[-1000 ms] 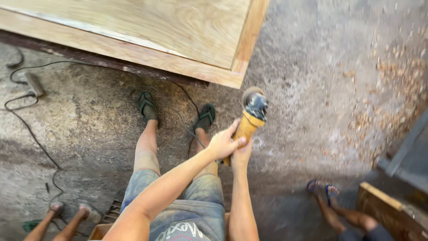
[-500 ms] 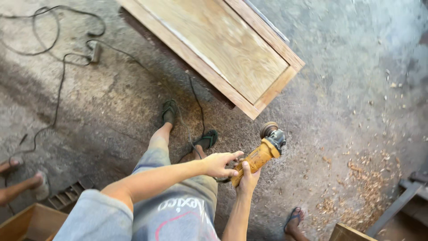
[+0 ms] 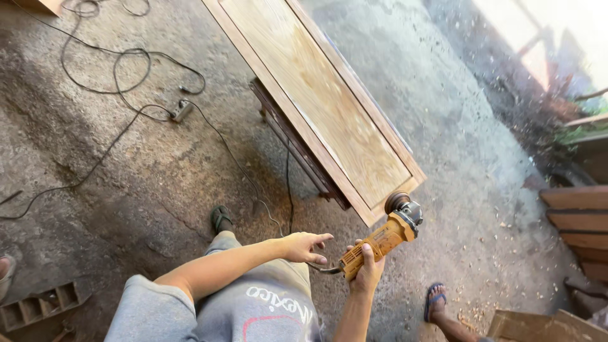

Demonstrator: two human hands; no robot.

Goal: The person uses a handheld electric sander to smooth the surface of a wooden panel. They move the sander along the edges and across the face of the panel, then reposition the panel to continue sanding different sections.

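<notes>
Head view: yellow angle grinder in right hand, disc end up-right toward wooden door panel.

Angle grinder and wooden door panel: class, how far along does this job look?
Done: wood shavings litter the floor, and the panel lies flat on its stand. In hand: the right hand holds the orange angle grinder just off the panel's corner; the left hand is open beside it. Left: the disc isn't touching the wood yet.

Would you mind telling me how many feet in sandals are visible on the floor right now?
2 clearly: the person's own foot in a dark sandal, above the knee, and another person's foot in a blue sandal at lower right. A third may be cut off at the left edge.
</notes>
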